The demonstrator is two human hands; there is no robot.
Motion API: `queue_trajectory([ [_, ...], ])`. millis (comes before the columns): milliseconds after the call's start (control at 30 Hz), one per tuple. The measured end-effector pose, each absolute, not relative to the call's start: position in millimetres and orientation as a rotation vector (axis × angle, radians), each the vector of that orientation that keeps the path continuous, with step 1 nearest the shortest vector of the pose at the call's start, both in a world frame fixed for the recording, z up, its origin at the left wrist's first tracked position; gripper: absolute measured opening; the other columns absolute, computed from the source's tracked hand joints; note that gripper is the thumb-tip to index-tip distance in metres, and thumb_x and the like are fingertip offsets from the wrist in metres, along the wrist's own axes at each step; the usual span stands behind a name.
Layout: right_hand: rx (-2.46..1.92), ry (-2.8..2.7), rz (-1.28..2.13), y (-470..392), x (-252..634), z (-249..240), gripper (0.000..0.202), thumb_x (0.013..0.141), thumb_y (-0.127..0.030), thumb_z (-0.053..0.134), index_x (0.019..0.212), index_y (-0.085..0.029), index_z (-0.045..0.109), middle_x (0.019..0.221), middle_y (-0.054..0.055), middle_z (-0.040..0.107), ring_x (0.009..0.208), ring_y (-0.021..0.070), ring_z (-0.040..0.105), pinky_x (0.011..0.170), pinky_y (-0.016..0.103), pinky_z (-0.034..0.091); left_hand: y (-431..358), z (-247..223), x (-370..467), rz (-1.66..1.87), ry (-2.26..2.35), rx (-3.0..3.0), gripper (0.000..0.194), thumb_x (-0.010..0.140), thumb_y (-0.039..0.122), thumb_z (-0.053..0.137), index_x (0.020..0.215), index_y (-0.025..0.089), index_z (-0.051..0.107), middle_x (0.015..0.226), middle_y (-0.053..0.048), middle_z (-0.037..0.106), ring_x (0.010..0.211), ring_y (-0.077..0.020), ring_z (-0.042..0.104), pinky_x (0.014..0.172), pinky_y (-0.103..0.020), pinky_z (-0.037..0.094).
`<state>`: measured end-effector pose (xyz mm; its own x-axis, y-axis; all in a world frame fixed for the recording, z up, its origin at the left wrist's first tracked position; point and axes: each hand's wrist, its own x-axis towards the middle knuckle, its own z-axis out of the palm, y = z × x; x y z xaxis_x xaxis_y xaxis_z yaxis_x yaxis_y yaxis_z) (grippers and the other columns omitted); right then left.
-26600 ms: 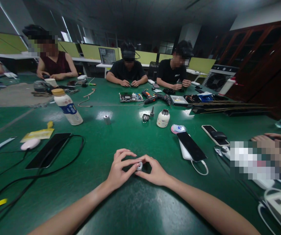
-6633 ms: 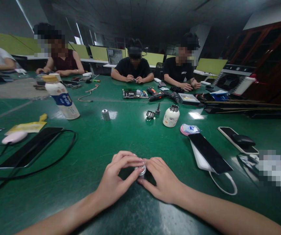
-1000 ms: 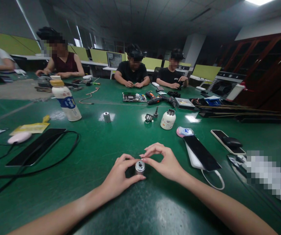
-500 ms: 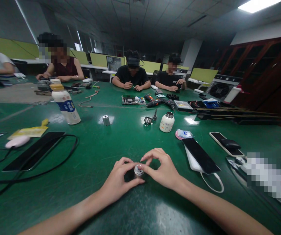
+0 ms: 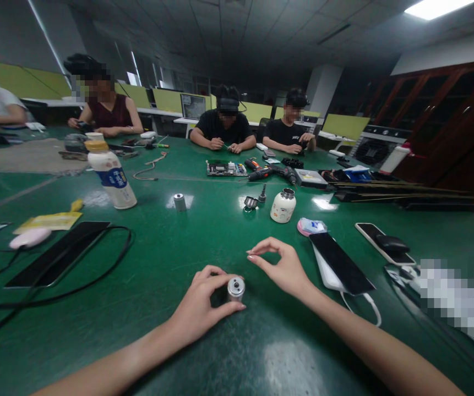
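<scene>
Between the thumb and fingers of my left hand (image 5: 199,297) stands a small silver metal cylinder (image 5: 235,288), which looks like a motor housing. Its round top face shows a central hole and smaller holes beside it. Up and to the right of it, my right hand (image 5: 282,267) is apart from the cylinder, thumb and index fingertips pinched together. Whatever sits in that pinch, if anything, is too small to make out. Farther back, a similar silver cylinder (image 5: 179,202) stands upright on the green table (image 5: 154,253).
A white bottle (image 5: 113,179) and a tablet with cables (image 5: 59,256) lie left. A white jar (image 5: 283,207), a metal cap (image 5: 251,203), a phone (image 5: 339,261) and a black mouse (image 5: 391,243) are right. Beyond are a circuit board (image 5: 226,168), power drills (image 5: 261,172) and several seated people.
My right hand has lifted off the cylinder's top and moved up and to the right, baring the top face. My left hand keeps its hold in the same spot.
</scene>
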<state>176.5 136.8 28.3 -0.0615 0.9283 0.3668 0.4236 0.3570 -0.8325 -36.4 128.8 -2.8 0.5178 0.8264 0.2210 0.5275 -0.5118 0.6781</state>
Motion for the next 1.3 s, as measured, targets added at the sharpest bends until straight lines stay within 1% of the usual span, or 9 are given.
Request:
queue_trajectory([
  [200, -1.394, -1.837, 0.625, 157.4, 195.5, 1.0, 0.005, 0.077, -0.016, 0.071, 0.078, -0.021, 0.070, 0.079, 0.003, 0.074, 0.081, 0.0205, 0.067, 0.077, 0.036, 0.051, 128.4, -1.5, -36.7, 0.714, 1.114, 2.224, 0.039, 0.073, 0.045, 0.076, 0.109, 0.031, 0.071, 0.102, -0.005, 0.063, 0.099, -0.0249, 0.058, 0.089, -0.040, 0.046],
  [300, -1.309, -1.723, 0.671, 149.3, 186.5, 12.5, 0.003, 0.078, -0.020, 0.072, 0.078, -0.020, 0.069, 0.082, 0.003, 0.074, 0.081, 0.0194, 0.069, 0.082, 0.036, 0.051, 129.0, -2.5, -36.5, 0.712, 1.109, 2.227, 0.040, 0.074, 0.046, 0.076, 0.109, 0.030, 0.071, 0.102, -0.005, 0.062, 0.099, -0.0247, 0.058, 0.089, -0.039, 0.046],
  [433, -1.116, -1.628, 0.849, 125.7, 165.4, 37.0, 0.011, 0.076, -0.027, 0.075, 0.079, -0.020, 0.067, 0.086, 0.003, 0.074, 0.081, 0.0183, 0.070, 0.078, 0.032, 0.053, 129.7, -4.9, -36.3, 0.724, 1.094, 2.226, 0.038, 0.073, 0.046, 0.076, 0.107, 0.029, 0.071, 0.102, -0.005, 0.062, 0.098, -0.0242, 0.057, 0.088, -0.038, 0.045],
  [533, -1.099, -1.810, 0.719, 110.5, 154.8, 42.8, 0.004, 0.078, -0.019, 0.073, 0.077, -0.022, 0.069, 0.082, 0.002, 0.073, 0.088, 0.0190, 0.067, 0.081, 0.034, 0.050, 129.8, -6.7, -36.7, 0.750, 1.068, 2.228, 0.034, 0.075, 0.043, 0.076, 0.105, 0.029, 0.071, 0.101, -0.004, 0.062, 0.099, -0.0233, 0.056, 0.088, -0.037, 0.045],
  [633, -1.080, -1.959, 0.568, 104.4, 151.9, 38.5, 0.015, 0.078, -0.009, 0.070, 0.078, -0.024, 0.071, 0.081, 0.000, 0.072, 0.090, 0.0182, 0.065, 0.084, 0.035, 0.046, 129.6, -7.6, -37.1, 0.758, 1.056, 2.231, 0.027, 0.076, 0.041, 0.075, 0.100, 0.028, 0.072, 0.100, -0.003, 0.062, 0.099, -0.0229, 0.056, 0.087, -0.037, 0.044],
  [733, -1.063, -1.991, 0.502, 104.3, 152.9, 35.5, 0.019, 0.078, -0.005, 0.069, 0.079, -0.024, 0.071, 0.082, 0.000, 0.071, 0.088, 0.0170, 0.064, 0.082, 0.033, 0.046, 129.6, -7.6, -36.9, 0.752, 1.054, 2.237, 0.026, 0.076, 0.041, 0.075, 0.098, 0.028, 0.072, 0.099, -0.003, 0.063, 0.099, -0.0230, 0.056, 0.087, -0.037, 0.043],
  [1067, -1.117, -1.941, 0.525, 107.3, 152.3, 35.2, 0.016, 0.078, -0.008, 0.072, 0.077, -0.024, 0.071, 0.081, 0.000, 0.071, 0.084, 0.0167, 0.064, 0.078, 0.032, 0.045, 129.5, -10.1, -37.6, 0.750, 1.065, 2.216, 0.029, 0.075, 0.041, 0.076, 0.101, 0.028, 0.071, 0.101, -0.003, 0.061, 0.099, -0.0233, 0.055, 0.088, -0.038, 0.043],
  [1200, -1.155, -1.886, 0.513, 106.8, 152.9, 36.8, 0.012, 0.073, -0.018, 0.079, 0.073, -0.023, 0.068, 0.075, -0.002, 0.070, 0.077, 0.0163, 0.063, 0.075, 0.031, 0.044, 129.5, -9.8, -37.4, 0.733, 1.066, 2.217, 0.029, 0.077, 0.044, 0.074, 0.102, 0.029, 0.071, 0.102, -0.003, 0.060, 0.099, -0.0233, 0.055, 0.087, -0.038, 0.043],
  [1300, -1.165, -1.856, 0.471, 105.5, 153.6, 41.7, 0.013, 0.074, -0.022, 0.079, 0.078, -0.023, 0.067, 0.077, -0.002, 0.071, 0.078, 0.0167, 0.063, 0.075, 0.032, 0.044, 130.4, -9.4, -36.9, 0.732, 1.062, 2.226, 0.032, 0.076, 0.044, 0.075, 0.105, 0.030, 0.070, 0.102, -0.003, 0.060, 0.100, -0.0233, 0.055, 0.088, -0.039, 0.043],
])
